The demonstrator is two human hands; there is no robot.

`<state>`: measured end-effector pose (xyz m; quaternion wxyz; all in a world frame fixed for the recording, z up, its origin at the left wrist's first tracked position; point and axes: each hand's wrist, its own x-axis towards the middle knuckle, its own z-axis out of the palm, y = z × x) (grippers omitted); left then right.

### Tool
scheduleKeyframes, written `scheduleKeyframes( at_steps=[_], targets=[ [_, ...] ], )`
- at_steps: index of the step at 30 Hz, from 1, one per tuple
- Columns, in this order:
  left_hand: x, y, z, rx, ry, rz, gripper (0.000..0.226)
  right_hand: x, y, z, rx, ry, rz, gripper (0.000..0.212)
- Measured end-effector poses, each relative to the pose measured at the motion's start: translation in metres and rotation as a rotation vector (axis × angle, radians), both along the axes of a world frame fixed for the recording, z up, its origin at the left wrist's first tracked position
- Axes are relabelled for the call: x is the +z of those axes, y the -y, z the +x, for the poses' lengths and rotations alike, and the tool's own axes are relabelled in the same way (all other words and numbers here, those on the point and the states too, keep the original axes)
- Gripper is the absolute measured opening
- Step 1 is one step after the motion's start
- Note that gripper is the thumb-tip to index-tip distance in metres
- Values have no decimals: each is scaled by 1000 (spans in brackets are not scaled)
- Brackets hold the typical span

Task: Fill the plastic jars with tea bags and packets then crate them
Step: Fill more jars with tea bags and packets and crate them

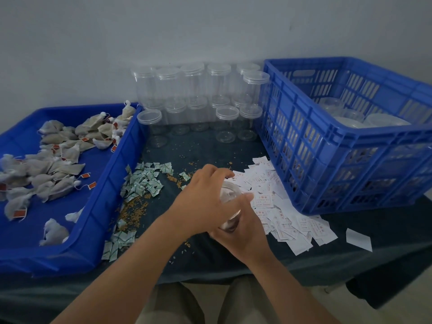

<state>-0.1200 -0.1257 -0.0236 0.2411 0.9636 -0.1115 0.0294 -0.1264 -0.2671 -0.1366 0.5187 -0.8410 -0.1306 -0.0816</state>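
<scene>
Two hands, one jar: I am watching the left hand (203,199) closing over the top of a clear plastic jar (230,203), its fingers (221,174) curling round the rim, while the right hand (247,232) is wrapping the lower body from beneath. Both are gripping firmly, and the jar is leaning away from me, just above the worktop (210,148) at centre front. I am reading this as a lid being turned, one hand bracing and the other twisting, though the lid itself is hiding under the palm and I cannot tell whether it is going on or coming off. Something dark is showing low in the jar, but I cannot tell what it is. Stock is lying within easy reach:

- tea bags (53,169) are sitting loose in the blue tray (121,164) at left
- green-printed packets (145,181) are spreading beside the tray
- white packets (280,206) are fanning out against the blue crate (327,160) at right

Empty lidded jars (194,99) are waiting in stacked rows by the wall. Several capped jars (350,120) are already standing inside the crate. Spilt grains (135,211) are scattering across the dark cloth.
</scene>
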Motion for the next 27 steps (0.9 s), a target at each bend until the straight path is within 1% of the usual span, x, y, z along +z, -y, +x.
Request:
scheduleKeyframes(
  at_steps=[2, 4, 7, 9, 10, 11, 13, 14, 15, 16, 17, 18, 19, 20, 21, 23, 24, 26, 27],
  targets=[
    [2, 14, 5, 41, 22, 89, 86, -5, 0, 3, 22, 9, 0, 76],
    [3, 28, 12, 72, -15, 221, 88, -8, 0, 5, 28, 30, 7, 62],
    [-2, 42, 19, 86, -102, 349, 73, -7, -1, 6, 21, 64, -44, 39],
    [-5, 47, 19, 54, -112, 419, 61, -9, -1, 6, 5, 106, -66, 30],
    [-6, 48, 19, 22, -85, 467, 56, -11, -1, 6, -14, 117, -89, 32],
    [-7, 48, 18, -13, -41, 521, 52, -12, -1, 7, -44, 119, -137, 40],
    [-9, 46, 18, -83, 44, 595, 46, -12, -4, 8, -87, 164, -317, 62],
    [-10, 44, 19, -130, 76, 608, 46, -13, -5, 9, -98, 193, -415, 68],
    [-10, 41, 21, -189, 102, 606, 46, -12, -6, 9, -102, 206, -481, 69],
    [-9, 36, 23, -256, 113, 591, 47, -10, -6, 9, -125, 220, -492, 67],
    [-8, 31, 25, -327, 110, 572, 50, -9, -6, 8, -153, 213, -448, 66],
    [-5, 27, 27, -392, 95, 552, 54, -9, -6, 9, -163, 200, -391, 70],
    [-1, 24, 28, -441, 71, 528, 59, -10, -7, 10, -162, 204, -376, 75],
    [2, 22, 28, -469, 43, 502, 63, -9, -7, 11, -165, 246, -381, 76],
    [5, 21, 27, -477, 21, 480, 65, -9, -7, 11, -156, 282, -396, 73],
    [7, 24, 23, -445, 25, 450, 59, -6, -5, 12, -129, 323, -393, 66],
    [5, 27, 21, -397, 40, 450, 55, -5, -5, 12, -110, 319, -389, 67],
    [1, 33, 14, -189, 30, 514, 65, -3, -8, 14, -66, 347, -477, 66],
    [-1, 36, 10, -52, -3, 548, 71, -1, -10, 12, -70, 376, -489, 59]
  ],
)
